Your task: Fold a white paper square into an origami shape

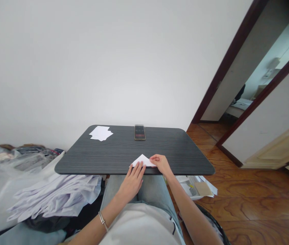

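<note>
Folded white paper triangle at front edge of dark wood-grain table, L hand flat on it, unclenched, R hand at right tip, pinch unclear; risk: paper sliding off edge if pressure eases.

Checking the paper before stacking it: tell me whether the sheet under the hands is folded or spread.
Folded: the white sheet forms a triangle between the left hand and the right hand.

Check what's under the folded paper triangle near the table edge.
The white paper triangle lies on the dark wood-grain tabletop; the left hand's fingers rest on it and the right hand touches its tip. Whatever is directly beneath is covered.
</note>
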A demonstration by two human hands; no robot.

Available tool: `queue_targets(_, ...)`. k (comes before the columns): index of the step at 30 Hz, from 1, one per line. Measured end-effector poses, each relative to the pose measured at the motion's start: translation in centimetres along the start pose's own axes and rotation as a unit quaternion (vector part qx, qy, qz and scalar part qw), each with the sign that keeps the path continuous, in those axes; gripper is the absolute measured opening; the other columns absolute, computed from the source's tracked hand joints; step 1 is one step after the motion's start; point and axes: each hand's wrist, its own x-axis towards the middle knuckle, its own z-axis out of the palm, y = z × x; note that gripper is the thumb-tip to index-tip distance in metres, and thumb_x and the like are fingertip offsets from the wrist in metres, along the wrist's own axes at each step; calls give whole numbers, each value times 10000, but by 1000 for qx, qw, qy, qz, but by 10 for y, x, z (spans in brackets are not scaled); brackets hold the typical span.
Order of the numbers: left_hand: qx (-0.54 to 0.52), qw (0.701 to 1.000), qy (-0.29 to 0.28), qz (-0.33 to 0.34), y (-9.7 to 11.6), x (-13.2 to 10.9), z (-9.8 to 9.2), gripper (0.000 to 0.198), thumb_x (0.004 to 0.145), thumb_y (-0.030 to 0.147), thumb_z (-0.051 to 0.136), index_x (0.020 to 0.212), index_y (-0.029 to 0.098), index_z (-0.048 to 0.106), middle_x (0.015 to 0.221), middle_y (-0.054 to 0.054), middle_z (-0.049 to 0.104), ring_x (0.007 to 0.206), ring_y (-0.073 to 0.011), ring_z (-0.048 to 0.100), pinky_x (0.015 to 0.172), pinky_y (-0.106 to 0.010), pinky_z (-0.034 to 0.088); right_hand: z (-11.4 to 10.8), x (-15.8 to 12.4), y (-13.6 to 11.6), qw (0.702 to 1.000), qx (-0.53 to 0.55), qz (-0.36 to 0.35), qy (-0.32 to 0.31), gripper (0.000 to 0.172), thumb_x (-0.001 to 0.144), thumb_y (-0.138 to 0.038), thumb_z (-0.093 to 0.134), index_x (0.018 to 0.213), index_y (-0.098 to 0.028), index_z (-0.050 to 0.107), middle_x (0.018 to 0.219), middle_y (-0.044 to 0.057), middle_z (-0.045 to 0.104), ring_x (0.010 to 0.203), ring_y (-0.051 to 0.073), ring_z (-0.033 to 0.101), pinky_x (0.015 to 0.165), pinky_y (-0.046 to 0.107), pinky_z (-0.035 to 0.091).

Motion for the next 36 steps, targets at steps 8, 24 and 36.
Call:
queue_targets(8, 16, 999, -32, -27, 6, 5, 1, 529, 820, 156, 343, 1335, 82, 244, 1408, -136, 268, 1291, -251, 234, 1021, -458, 242, 0, -2, 0, 996, -79, -24, 25, 160, 630, -278, 576, 709, -147, 621, 597, 29, 643, 551, 174, 606, 479, 268, 501)
queue_targets(24, 32, 999, -30, -17, 6, 4, 10, 528, 835, 188, 315, 1348, 100, 224, 1412, -119, 265, 1295, -240, 224, 1018, -483, 234, -13, -63, -2, 891, -338, -293, 78, 318, 835, -156, 370, 1065, -172, 589, 1044, 85, 641, 978, 200, 574, 860, 364, 443)
queue_targets(36, 37, 999, -31, -11, 11, 9, 15, 520, 836, 202, 339, 1337, 94, 247, 1400, -146, 284, 1285, -243, 251, 1022, -435, 243, 5, -83, 7, 836, -477, -267, 59, 375, 827, -133, 355, 1153, -104, 538, 1205, 110, 546, 1142, 210, 464, 962, 379, 370)
